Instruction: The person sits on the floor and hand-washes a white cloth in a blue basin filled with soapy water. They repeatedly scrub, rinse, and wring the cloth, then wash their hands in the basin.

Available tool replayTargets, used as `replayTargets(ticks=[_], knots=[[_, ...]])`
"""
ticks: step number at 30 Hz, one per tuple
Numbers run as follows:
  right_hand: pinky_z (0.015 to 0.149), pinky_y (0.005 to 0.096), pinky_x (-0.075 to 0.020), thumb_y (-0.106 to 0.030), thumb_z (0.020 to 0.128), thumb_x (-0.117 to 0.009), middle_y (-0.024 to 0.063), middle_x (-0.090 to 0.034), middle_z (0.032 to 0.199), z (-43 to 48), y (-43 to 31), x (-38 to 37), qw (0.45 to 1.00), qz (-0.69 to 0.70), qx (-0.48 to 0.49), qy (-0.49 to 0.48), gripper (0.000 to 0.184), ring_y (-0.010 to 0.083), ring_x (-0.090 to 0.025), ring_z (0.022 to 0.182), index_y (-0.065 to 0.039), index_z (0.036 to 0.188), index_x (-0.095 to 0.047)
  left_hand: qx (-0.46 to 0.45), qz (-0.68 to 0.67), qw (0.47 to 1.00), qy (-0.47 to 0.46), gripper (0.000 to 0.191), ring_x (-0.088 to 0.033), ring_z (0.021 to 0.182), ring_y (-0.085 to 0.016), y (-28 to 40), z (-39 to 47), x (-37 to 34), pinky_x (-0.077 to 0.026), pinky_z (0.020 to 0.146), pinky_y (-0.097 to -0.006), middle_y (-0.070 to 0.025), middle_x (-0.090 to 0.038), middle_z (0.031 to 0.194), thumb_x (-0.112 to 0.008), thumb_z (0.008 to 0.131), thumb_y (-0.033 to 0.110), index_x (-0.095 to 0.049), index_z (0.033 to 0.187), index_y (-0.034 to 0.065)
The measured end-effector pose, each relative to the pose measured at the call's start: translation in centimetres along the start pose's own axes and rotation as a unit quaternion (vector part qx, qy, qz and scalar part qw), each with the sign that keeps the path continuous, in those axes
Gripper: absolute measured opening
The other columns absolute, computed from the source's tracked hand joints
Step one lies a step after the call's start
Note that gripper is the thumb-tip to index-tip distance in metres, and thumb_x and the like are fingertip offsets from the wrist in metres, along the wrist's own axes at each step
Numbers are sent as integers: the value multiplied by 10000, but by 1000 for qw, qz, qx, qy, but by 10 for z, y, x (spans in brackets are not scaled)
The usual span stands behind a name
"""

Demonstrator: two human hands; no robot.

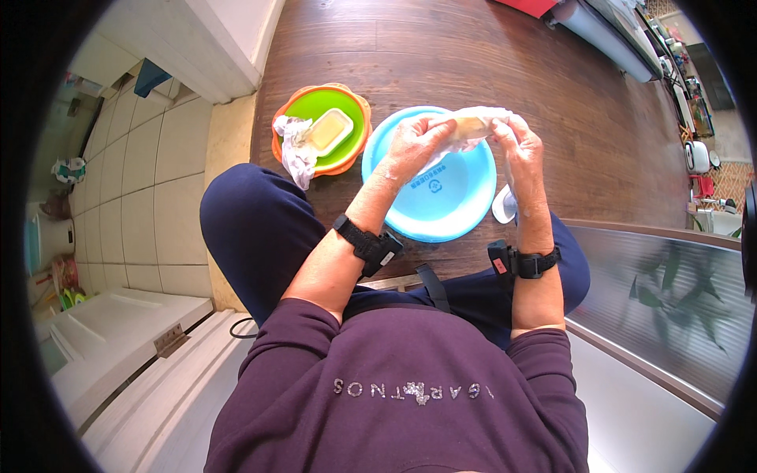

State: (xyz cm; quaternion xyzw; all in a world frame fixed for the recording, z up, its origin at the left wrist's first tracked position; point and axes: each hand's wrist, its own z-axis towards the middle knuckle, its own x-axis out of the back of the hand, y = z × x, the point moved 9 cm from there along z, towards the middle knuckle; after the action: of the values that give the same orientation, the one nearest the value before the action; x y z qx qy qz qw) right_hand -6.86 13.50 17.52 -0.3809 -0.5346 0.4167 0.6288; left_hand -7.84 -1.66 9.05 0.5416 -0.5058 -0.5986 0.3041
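Both my hands are raised over the far rim of a light blue plastic basin [449,201]. Between them they stretch a wet, pale cloth [482,114] with a beige patch. My left hand [417,139] pinches one end, its thumb pointing right. My right hand [517,139] grips the other end. To the left, an orange basin [278,142] holds a green basin [338,97]. A white soap dish with a yellowish bar of soap [329,131] rests there, beside a crumpled pale cloth [297,148] draped over the rim.
Dark wood-look flooring [437,53] surrounds the basins. A door frame and stone threshold [230,130] border a tiled floor [139,195] at left. A ribbed glass panel [662,284] stands at right. A white slipper [502,206] shows beside the blue basin.
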Motion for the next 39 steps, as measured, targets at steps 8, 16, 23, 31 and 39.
replayTargets(ticks=[8,16,23,31,39], knots=[[810,229,-414,-191,945,-483,44,-603,976,4,26,22,968,230,-33,94,228,114,-552,925,-13,1022,-602,-145,147,978,20,287,-614,788,-122,38,-1,0,-495,729,-266,-45,-675,936,-570,928,280,-669,999,20],[847,332,-497,-162,962,-489,97,-630,988,1,79,-26,853,455,-253,37,213,206,-605,914,9,1059,-571,125,-248,960,-19,399,-604,937,-155,-40,-4,-16,-482,800,-282,-99,-617,1105,-516,953,360,-568,1176,33],[851,343,-494,-155,939,-509,115,-636,1013,3,103,-30,810,529,-249,-54,221,220,-610,931,20,1061,-567,124,-41,983,-128,420,-545,1053,-139,-88,-6,-15,-404,941,-304,-86,-572,1194,-591,909,358,-565,1199,55],[868,332,-481,-91,914,-508,100,-628,1007,-1,127,-38,770,553,-318,12,180,219,-604,950,-13,1068,-560,110,-147,983,16,382,-560,1043,-165,-110,1,-1,-452,906,-336,-91,-570,1159,-493,961,305,-511,1222,27],[651,319,-480,-175,811,-669,108,-630,750,-26,23,-97,991,-67,19,-110,177,171,-594,682,-5,834,-625,161,-440,873,137,245,-586,907,-199,-128,-7,-13,-486,786,-334,-54,-606,994,-465,954,253,-583,1071,72]])
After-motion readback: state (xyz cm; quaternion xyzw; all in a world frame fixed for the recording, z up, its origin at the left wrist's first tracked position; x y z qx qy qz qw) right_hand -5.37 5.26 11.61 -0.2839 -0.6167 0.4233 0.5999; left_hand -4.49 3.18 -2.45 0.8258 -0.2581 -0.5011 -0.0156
